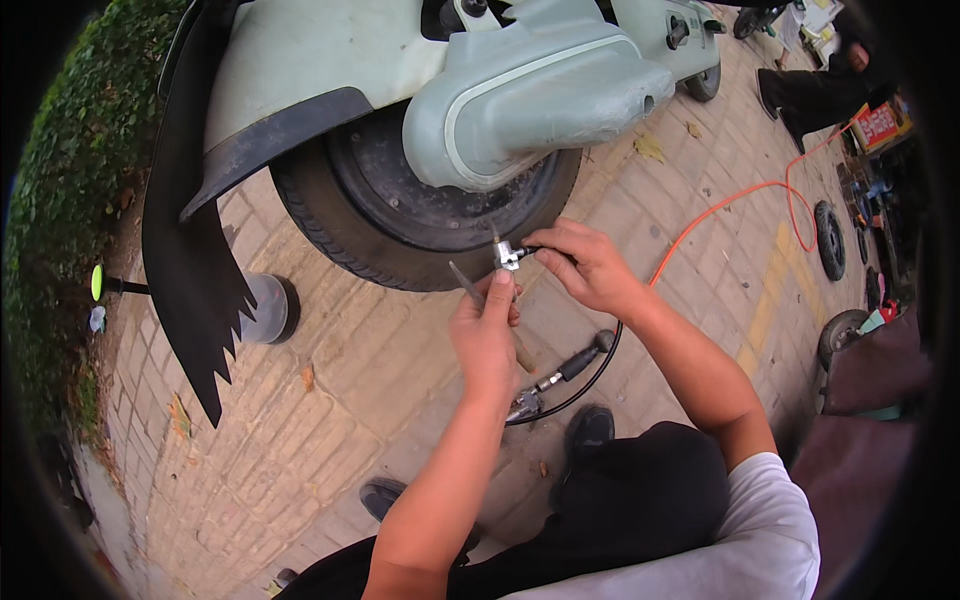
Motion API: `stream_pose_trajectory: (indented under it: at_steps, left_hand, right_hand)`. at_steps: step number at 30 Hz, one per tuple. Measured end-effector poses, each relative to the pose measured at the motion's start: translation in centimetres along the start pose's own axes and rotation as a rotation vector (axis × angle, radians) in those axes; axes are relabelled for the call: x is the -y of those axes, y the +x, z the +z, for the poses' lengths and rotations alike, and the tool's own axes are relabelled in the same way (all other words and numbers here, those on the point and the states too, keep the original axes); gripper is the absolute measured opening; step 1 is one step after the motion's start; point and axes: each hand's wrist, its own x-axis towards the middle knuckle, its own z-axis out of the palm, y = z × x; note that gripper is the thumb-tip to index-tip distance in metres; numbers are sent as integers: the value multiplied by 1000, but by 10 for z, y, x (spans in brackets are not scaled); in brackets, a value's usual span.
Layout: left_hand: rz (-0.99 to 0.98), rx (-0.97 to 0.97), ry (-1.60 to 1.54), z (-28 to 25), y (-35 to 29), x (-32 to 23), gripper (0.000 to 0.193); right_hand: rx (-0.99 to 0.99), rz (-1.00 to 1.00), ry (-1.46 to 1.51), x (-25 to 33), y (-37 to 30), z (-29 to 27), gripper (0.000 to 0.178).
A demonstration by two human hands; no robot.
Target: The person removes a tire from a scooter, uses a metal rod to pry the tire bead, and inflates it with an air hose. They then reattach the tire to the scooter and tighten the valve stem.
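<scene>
A silver air chuck point(507, 256) sits by the valve stem point(493, 231) of a scooter's black wheel point(345, 225). Whether it is seated on the valve I cannot tell. My left hand point(484, 325) is closed around a thin metal tool point(465, 283) with a brownish end, its thumb pressed on the chuck. With closed fingers, my right hand point(592, 268) pinches the black air hose point(531, 250) right where it meets the chuck. That hose runs down to a tyre inflator gun point(572, 364), which lies on the paving below my hands.
Above the wheel is the scooter's pale green body point(540, 100). A torn black mudguard point(195, 290) hangs at left beside a clear round container point(267, 308). An orange hose point(715, 207) crosses the paving towards a loose tyre point(829, 241). Another person point(815, 95) is at upper right.
</scene>
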Motion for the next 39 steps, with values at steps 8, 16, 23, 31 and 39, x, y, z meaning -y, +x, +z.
stream_pose_trajectory:
  at_steps: [8,16,23,31,39]
  left_hand:
    - [-127,-50,-71,9,5,-13,31]
    - [-233,-4,0,13,11,-24,28]
    - [-298,1,-64,12,15,-32,28]
    - [-234,118,-81,3,15,-28,30]
    - [-374,36,71,-61,-12,24,38]
  right_hand:
    - [4,-95,-148,28,1,-2,46]
    - [83,-222,-4,3,26,-10,61]
    - [180,-237,129,-8,39,-19,60]
    - [109,-231,81,-1,22,-8,47]
    - [20,-165,-32,13,18,4,31]
